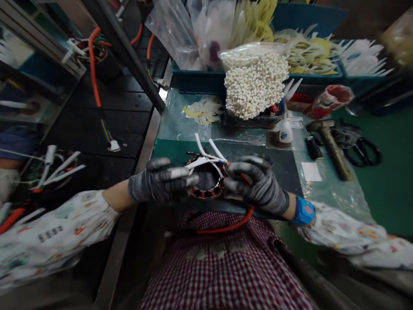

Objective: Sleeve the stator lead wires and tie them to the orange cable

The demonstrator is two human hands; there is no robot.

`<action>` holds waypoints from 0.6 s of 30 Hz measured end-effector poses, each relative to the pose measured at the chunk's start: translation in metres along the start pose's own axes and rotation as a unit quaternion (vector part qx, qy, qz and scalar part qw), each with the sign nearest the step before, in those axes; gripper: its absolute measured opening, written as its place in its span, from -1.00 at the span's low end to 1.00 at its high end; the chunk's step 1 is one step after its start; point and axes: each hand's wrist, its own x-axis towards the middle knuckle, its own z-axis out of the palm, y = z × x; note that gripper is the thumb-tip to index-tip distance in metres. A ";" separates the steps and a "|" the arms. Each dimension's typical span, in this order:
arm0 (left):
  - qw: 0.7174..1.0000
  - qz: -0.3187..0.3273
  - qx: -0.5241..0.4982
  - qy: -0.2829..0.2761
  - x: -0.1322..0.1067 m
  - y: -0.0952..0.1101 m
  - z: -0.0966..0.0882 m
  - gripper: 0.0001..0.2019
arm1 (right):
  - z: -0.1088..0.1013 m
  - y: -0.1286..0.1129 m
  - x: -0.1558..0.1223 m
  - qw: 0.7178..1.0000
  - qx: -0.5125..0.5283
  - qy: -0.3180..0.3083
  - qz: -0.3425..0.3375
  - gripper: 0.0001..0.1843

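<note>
A ring-shaped motor stator [206,194] with copper windings rests on the dark work surface in front of me. White sleeved leads [201,162] cross its top, and thin coloured wires show at their right end. My left hand [159,181], in a grey glove, is closed at the stator's left rim, fingertips by the leads. On the right side, my gloved right hand [258,183] has its fingers curled round an orange cable [226,229], close to the wire ends. The cable loops down below the hand across my lap. The fingers hide part of the stator's right rim.
A bag of small white beads [254,84] stands behind, before teal bins [198,82] of sleeves and strips. A hammer [334,150], screwdriver [312,145] and black-handled scissors [363,153] lie right. A metal post [129,56] slants at left; more cabled stators [105,60] lie beyond it.
</note>
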 end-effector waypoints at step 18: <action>0.986 0.109 0.090 0.089 0.086 0.110 0.016 -0.66 | -0.024 -0.010 -0.049 0.775 0.545 -0.159 0.279 -0.09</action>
